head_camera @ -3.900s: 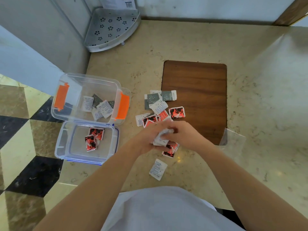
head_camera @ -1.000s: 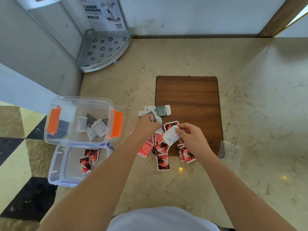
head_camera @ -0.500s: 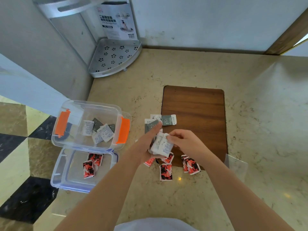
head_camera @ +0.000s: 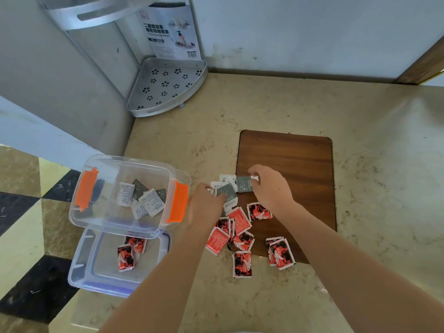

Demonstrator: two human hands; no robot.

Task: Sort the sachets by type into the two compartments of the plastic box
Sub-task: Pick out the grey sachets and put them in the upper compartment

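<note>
A clear plastic box (head_camera: 101, 222) with orange latches sits at the counter's left edge and holds several white and grey sachets (head_camera: 144, 198). Its lid tray (head_camera: 79, 272) lies in front with two red sachets (head_camera: 126, 257). Loose red sachets (head_camera: 240, 222) lie scattered by the wooden board. My left hand (head_camera: 204, 207) is shut on a bunch of white and grey sachets (head_camera: 227, 192). My right hand (head_camera: 271, 186) pinches the edge of a grey sachet (head_camera: 243, 185) lying at the board's left side.
A brown wooden board (head_camera: 293, 169) lies on the marble counter. A perforated metal corner shelf (head_camera: 168, 85) and its printed card stand in the back corner. The counter edge drops to a tiled floor at the left. A clear plastic bag lies at the right.
My right hand passed its white sachet to the left hand, then reached up to the grey sachet on the board. The left hand moved slightly left with its bunch.
</note>
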